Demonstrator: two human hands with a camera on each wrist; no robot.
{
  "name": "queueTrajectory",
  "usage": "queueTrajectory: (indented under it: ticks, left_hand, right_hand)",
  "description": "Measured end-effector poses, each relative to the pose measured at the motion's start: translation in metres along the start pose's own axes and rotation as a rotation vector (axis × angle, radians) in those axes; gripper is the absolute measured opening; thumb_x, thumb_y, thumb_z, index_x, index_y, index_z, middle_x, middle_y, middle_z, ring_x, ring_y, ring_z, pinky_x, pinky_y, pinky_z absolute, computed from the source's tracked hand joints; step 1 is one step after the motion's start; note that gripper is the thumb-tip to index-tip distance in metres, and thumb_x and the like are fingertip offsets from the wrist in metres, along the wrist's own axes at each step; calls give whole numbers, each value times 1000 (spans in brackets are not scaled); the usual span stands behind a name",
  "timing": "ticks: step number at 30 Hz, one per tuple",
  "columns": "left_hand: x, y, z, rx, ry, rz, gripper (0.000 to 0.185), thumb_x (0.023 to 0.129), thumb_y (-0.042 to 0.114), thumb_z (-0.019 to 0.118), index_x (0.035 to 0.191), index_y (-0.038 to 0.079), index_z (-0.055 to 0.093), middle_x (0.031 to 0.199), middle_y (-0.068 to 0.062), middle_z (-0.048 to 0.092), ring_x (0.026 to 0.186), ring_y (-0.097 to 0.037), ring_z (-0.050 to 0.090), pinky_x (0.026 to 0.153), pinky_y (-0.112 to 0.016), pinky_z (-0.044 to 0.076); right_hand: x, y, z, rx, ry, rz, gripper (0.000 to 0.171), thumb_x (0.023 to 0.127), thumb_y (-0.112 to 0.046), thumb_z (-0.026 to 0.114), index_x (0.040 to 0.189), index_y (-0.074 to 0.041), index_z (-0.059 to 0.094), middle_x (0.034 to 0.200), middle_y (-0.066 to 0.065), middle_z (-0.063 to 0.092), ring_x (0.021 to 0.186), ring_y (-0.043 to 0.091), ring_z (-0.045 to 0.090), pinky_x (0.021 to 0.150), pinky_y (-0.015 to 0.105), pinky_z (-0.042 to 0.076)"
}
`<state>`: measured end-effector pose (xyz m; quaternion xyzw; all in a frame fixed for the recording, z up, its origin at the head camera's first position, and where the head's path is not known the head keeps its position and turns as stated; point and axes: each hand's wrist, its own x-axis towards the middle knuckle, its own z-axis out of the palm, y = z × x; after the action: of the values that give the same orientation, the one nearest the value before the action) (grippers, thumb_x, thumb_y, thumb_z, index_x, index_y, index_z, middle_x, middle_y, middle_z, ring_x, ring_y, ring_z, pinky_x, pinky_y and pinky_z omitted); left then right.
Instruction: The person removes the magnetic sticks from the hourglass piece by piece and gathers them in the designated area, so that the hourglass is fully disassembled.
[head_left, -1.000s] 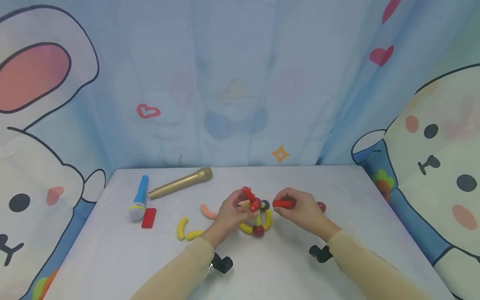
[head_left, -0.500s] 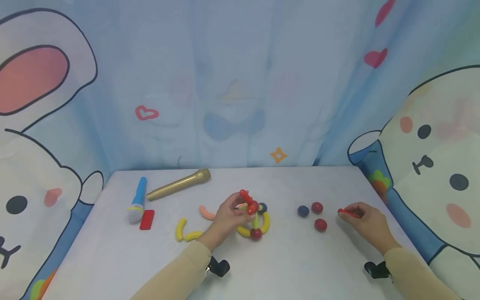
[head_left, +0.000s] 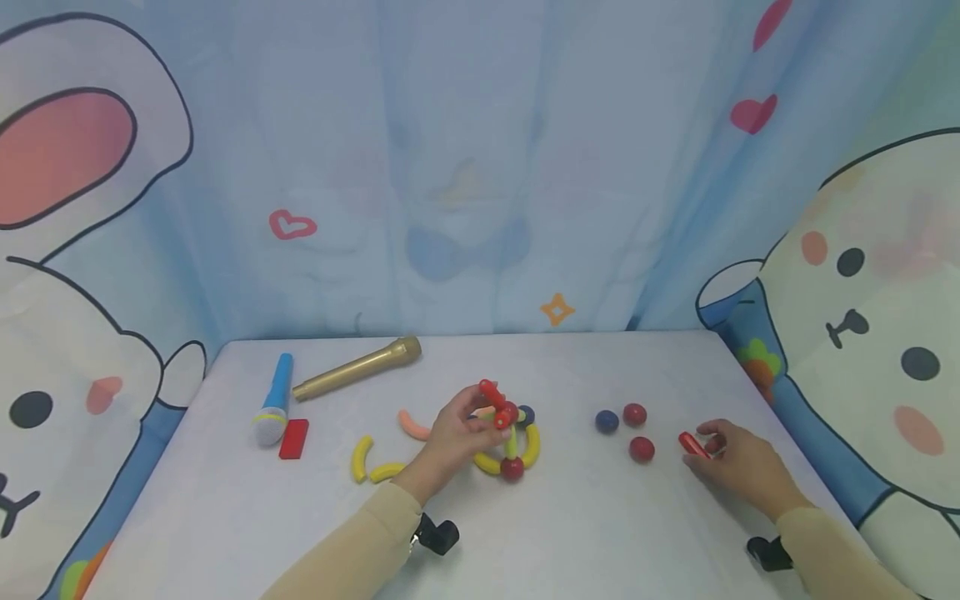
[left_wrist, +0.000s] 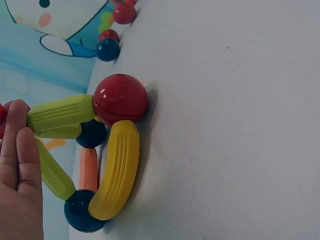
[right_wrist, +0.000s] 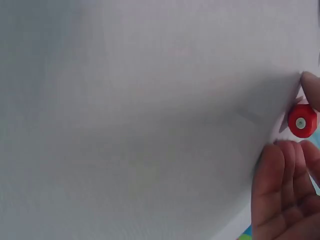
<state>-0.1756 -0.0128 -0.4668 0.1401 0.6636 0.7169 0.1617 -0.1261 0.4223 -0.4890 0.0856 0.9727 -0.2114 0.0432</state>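
On the table a magnetic ball-and-stick frame stands, with a red base ball (head_left: 512, 469), yellow curved rods (head_left: 532, 445) and light green rods (left_wrist: 62, 111) rising to a red top ball (head_left: 512, 412). My left hand (head_left: 453, 429) holds that top ball; in the left wrist view the fingers partly cover it. A short red rod (head_left: 489, 392) sticks up there. Far to the right, my right hand (head_left: 742, 467) has its thumb and fingers around another red rod (head_left: 693, 445). The right wrist view shows this rod (right_wrist: 302, 121) end-on among the fingers; the grip looks loose.
A blue ball (head_left: 607, 422) and two red balls (head_left: 641, 450) lie between the hands. Left of the frame are loose yellow rods (head_left: 362, 458) and an orange rod (head_left: 413, 426). Farther left are a gold microphone (head_left: 360, 369), a blue toy microphone (head_left: 277, 400) and a red block (head_left: 294, 439).
My right hand has carried the red rod from beside the frame to the far right, past the loose balls. Lately it turned the rod slightly there. The left hand stays at the frame.
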Motion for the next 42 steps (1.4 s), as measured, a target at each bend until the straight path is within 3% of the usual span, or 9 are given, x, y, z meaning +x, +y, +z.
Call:
queueTrajectory:
  ticks: [4, 14, 23, 26, 29, 32, 35, 38, 42]
  left_hand:
    - [0, 1, 0, 6, -8, 4, 61, 85, 10, 78, 139, 18, 51, 136, -5, 56, 94, -23, 68, 89, -30, 53]
    - [3, 0, 1, -8, -23, 11, 61, 85, 11, 78, 139, 18, 51, 136, -5, 56, 95, -24, 68, 90, -31, 54]
    - [3, -1, 2, 2, -23, 30, 60, 85, 10, 77, 138, 18, 52, 134, -4, 57, 89, -20, 68, 84, -28, 54]
    - [3, 0, 1, -3, -23, 35, 60, 86, 9, 76, 140, 17, 51, 135, -6, 56, 90, -21, 68, 86, -29, 54]
    - [3, 0, -1, -15, -21, 33, 61, 86, 6, 73, 142, 16, 50, 137, -8, 55, 96, -27, 68, 90, -33, 53]
    - [3, 0, -2, -12, -17, 31, 55, 91, 7, 62, 144, 15, 49, 140, -9, 54, 114, -27, 61, 96, -36, 50]
    - [3, 0, -3, -21, -21, 42, 51, 93, 9, 50, 144, 13, 50, 141, -9, 54, 119, -27, 58, 98, -40, 49]
    - [4, -1, -2, -45, -37, 52, 46, 98, 15, 42, 143, 10, 50, 139, -10, 54, 111, -29, 62, 98, -42, 49]
    - [6, -4, 1, -40, -36, 40, 42, 105, 26, 43, 142, 11, 51, 136, -7, 56, 103, -24, 65, 97, -39, 49]
  right_hand:
    - [-1, -3, 0, 7, -26, 25, 72, 85, -41, 79, 127, 9, 49, 94, 16, 61, 82, 29, 58, 76, 49, 54]
    - [-2, 1, 4, 21, -22, 57, 76, 81, -44, 81, 127, 8, 51, 97, 19, 61, 86, 32, 58, 78, 51, 54]
    - [-3, -3, -12, -35, -62, -30, 91, 77, -50, 82, 136, 7, 45, 109, 26, 58, 92, 38, 59, 78, 56, 55]
    - [-4, -32, -22, -38, 8, -139, 80, 81, -41, 83, 137, 3, 47, 115, 26, 58, 93, 37, 60, 73, 49, 58]
    - [-6, -85, -20, 28, 74, -291, 59, 84, -23, 81, 134, -4, 54, 112, 16, 61, 92, 28, 61, 70, 38, 59]
    - [-7, -146, -4, 96, 103, -470, 50, 83, -15, 82, 128, -12, 60, 107, 3, 63, 88, 17, 61, 72, 32, 57]
    - [-7, -196, 20, 152, 105, -624, 48, 80, -17, 85, 123, -16, 62, 106, -5, 63, 85, 9, 61, 74, 28, 57]
    - [-4, -225, 42, 199, 101, -709, 46, 79, -15, 86, 119, -19, 63, 106, -9, 61, 86, 6, 62, 77, 26, 57]
    - [-3, -236, 56, 198, 141, -750, 41, 78, -10, 86, 111, -22, 65, 101, -14, 56, 88, 4, 63, 79, 23, 56]
